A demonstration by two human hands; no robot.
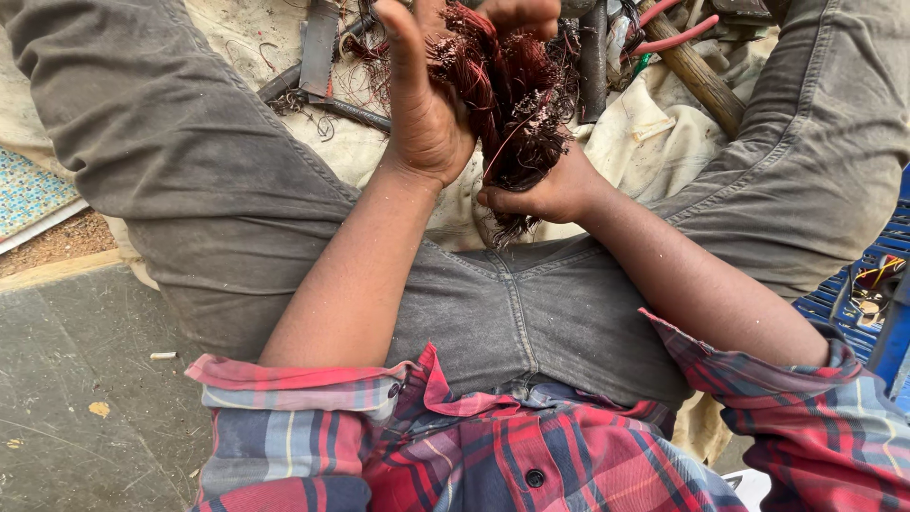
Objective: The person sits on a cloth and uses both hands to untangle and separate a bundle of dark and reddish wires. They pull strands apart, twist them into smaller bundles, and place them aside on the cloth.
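Between the knees, right hand (pixel 545 194) clamps the wire bundle (pixel 507 95) low; left hand (pixel 427 104), half open, cups it; best pull strands slowly.

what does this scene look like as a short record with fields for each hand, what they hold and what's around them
view: head camera looking down at a seated person's lap
left hand: raised, palm pressed against the side of the wire bundle
right hand: gripping the lower end of the bundle
held thing: bundle of reddish copper wire, tangled, frayed ends sticking out below the right hand
under the hands: dirty cloth spread between the legs
nearby: wooden handle, dark metal tools, blue crate
clothing: grey trousers, red plaid shirt
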